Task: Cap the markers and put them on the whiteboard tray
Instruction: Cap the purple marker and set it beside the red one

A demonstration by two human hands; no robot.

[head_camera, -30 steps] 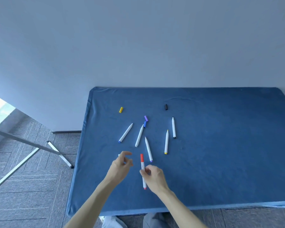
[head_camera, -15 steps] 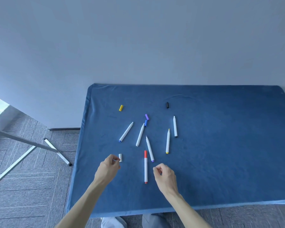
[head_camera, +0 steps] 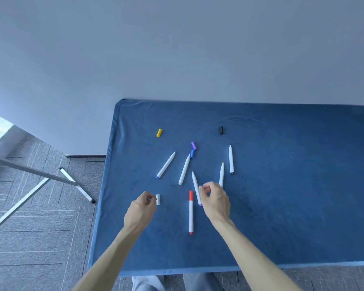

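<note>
A red-capped marker (head_camera: 191, 213) lies on the blue table cloth (head_camera: 282, 185). Several uncapped white markers lie beyond it: blue-ended (head_camera: 166, 165), plain white (head_camera: 184, 169), purple-ended (head_camera: 195, 184), yellow-tipped (head_camera: 221, 173) and black-ended (head_camera: 231, 159). Loose caps lie apart: yellow (head_camera: 159, 132), black (head_camera: 221, 130), purple (head_camera: 194, 145), blue (head_camera: 192, 153) and white (head_camera: 158, 199). My left hand (head_camera: 140, 211) pinches the white cap's left end. The curled fingertips of my right hand (head_camera: 215, 201) close on the purple-ended marker, which lies flat. No whiteboard tray is in view.
The table's left edge (head_camera: 107, 175) drops to a grey carpet floor. Metal stand legs (head_camera: 67, 181) cross the floor at the left. A plain wall (head_camera: 177, 49) rises behind the table. My legs show below the front edge.
My right hand let go of the red-capped marker, now flat on the cloth, and moved forward to the purple-ended marker. My left hand closed in on the white cap.
</note>
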